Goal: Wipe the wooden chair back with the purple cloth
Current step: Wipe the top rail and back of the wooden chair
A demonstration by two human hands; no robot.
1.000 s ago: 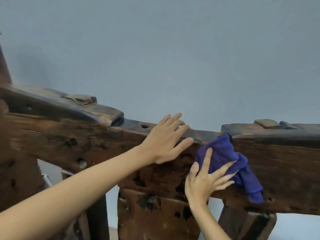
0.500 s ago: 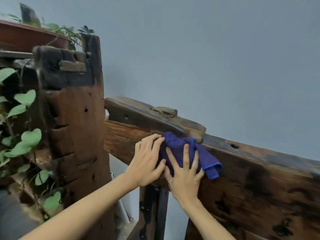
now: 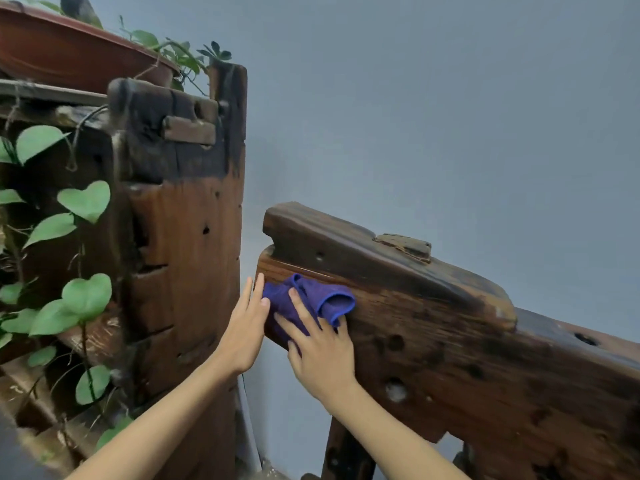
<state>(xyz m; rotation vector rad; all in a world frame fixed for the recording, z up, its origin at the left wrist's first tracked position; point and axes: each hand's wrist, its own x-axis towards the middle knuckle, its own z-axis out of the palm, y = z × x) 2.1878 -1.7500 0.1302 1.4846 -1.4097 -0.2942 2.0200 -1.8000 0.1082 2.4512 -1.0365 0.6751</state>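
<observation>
Two hands, left hand (image 3: pixel 246 329) and right hand (image 3: pixel 320 358), press purple cloth (image 3: pixel 311 301) against chair back (image 3: pixel 450 358).

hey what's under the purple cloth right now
The purple cloth lies against the left end of the wooden chair back, with the right hand pressing it flat. The wood directly beneath it is covered.

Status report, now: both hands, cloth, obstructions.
Right hand flat, pressing purple cloth on chair back, left end. Left hand open, fingers at the rail's end beside the cloth. Wooden post close left.
</observation>
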